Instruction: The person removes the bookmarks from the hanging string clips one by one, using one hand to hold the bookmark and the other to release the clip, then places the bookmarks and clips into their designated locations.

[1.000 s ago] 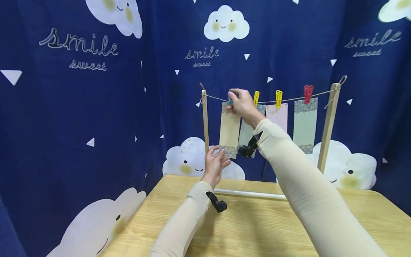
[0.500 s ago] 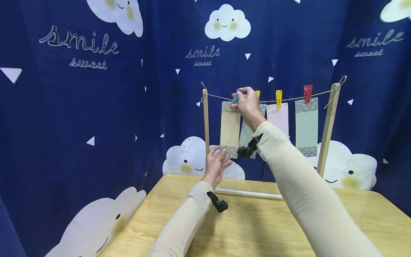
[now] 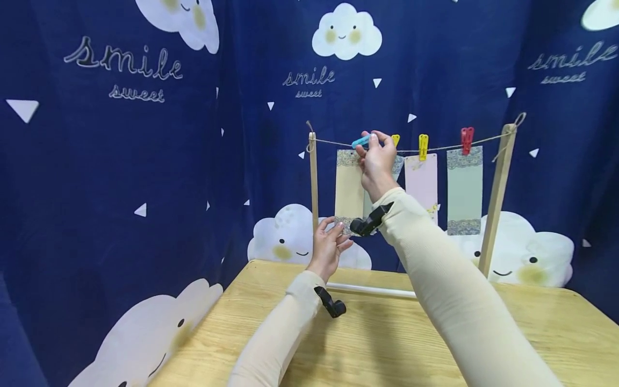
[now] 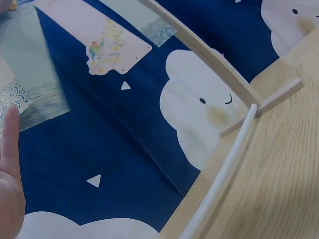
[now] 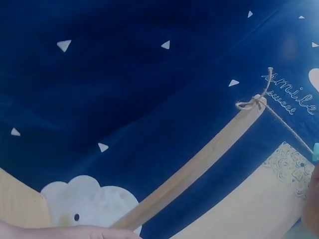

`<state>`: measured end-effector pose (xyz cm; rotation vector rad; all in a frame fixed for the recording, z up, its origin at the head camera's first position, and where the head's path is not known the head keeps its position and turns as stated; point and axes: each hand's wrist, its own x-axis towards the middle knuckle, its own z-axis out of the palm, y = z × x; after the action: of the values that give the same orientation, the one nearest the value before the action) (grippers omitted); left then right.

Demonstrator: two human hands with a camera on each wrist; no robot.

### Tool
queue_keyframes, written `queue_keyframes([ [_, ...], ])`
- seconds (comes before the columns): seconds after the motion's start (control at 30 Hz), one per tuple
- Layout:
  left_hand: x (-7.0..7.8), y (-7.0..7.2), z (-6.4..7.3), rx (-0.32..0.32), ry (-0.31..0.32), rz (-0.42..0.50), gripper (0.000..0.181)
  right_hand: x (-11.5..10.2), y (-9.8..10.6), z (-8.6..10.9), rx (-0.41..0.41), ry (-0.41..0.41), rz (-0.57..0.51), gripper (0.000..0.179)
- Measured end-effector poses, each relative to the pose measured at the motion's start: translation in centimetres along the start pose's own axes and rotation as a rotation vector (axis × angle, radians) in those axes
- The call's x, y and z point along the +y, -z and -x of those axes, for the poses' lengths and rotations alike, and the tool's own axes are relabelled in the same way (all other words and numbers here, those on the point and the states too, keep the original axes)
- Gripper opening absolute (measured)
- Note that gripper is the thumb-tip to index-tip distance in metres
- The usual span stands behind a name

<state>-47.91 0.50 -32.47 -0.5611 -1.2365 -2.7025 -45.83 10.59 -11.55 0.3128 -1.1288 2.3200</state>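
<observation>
In the head view my right hand [image 3: 379, 165] pinches a blue clothespin [image 3: 361, 142] at the string, above the top edge of a cream card [image 3: 349, 185] with lace-print ends. The clothespin lies tilted, nearly level. Lower down, my left hand [image 3: 327, 248] holds the cream card's bottom corner between thumb and fingers. Its straight finger [image 4: 11, 144] shows at the left wrist view's edge, over the lace print. In the right wrist view, only a bit of the clothespin [image 5: 316, 151] appears at the right edge.
A string [image 3: 445, 147] runs between two wooden posts [image 3: 498, 199]. Yellow clips [image 3: 423, 147] and a red clip [image 3: 466, 141] hold a pink card [image 3: 420, 183] and pale green cards [image 3: 465, 191]. A white rod [image 3: 372, 291] crosses the wooden table [image 3: 377, 344] before a blue cloud-print curtain.
My right hand has moved right, and the blue clothespin has turned from upright to nearly level, off the cream card's top. My left hand stays at the card's bottom corner.
</observation>
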Motion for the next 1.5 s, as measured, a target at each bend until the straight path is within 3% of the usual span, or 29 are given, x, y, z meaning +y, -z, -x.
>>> queue_keyframes([
  [0.23,-0.1,0.0,0.2,0.001,-0.004,0.011,0.016,-0.3,-0.2,0.2,-0.032,0.0,-0.099,0.018],
  [0.47,0.2,0.3,0.2,0.011,-0.005,-0.003,0.019,-1.0,0.2,0.5,-0.142,0.013,-0.154,0.027],
  [0.73,0.2,0.5,0.4,0.019,0.0,-0.002,0.021,-1.7,1.9,0.6,-0.239,-0.04,-0.218,0.033],
  [1.13,0.0,1.0,1.5,0.061,-0.066,-0.034,0.023,-1.6,3.7,1.3,-0.366,-0.062,-0.102,0.038],
  [1.5,0.3,1.2,4.3,0.077,-0.09,-0.126,0.021,-2.0,6.3,1.9,-0.387,-0.062,0.012,0.037],
])
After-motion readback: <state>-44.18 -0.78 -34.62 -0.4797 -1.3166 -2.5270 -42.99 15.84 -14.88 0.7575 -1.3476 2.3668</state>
